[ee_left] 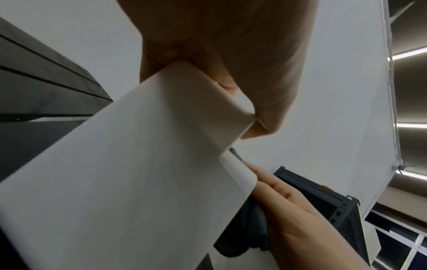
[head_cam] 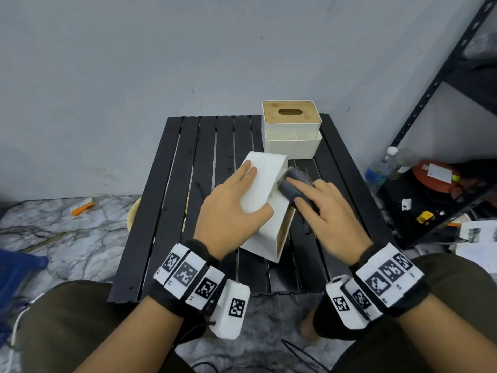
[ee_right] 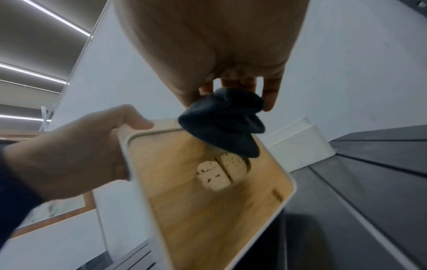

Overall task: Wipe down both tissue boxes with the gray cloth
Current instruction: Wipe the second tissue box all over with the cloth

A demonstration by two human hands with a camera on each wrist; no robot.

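A white tissue box (head_cam: 265, 230) lies tipped on its side in the middle of the black slatted table (head_cam: 172, 200), its wooden lid (ee_right: 208, 210) facing right. My left hand (head_cam: 228, 203) grips it from above, fingers flat on the upper white face and thumb hooked over the near edge (ee_left: 231, 113). With my right hand (head_cam: 325, 211) I hold the bunched gray cloth (head_cam: 294, 184) and press it against the upper edge of the lid side (ee_right: 221, 122). The second tissue box (head_cam: 291, 122), white with a wooden slotted lid, stands upright at the table's far edge.
A black metal shelf (head_cam: 441, 76) stands to the right, with a plastic bottle (head_cam: 382, 168) and an orange-red object (head_cam: 435, 176) on its low level. An orange packet (head_cam: 82, 205) lies on the marbled floor at left. The grey wall is just behind the table.
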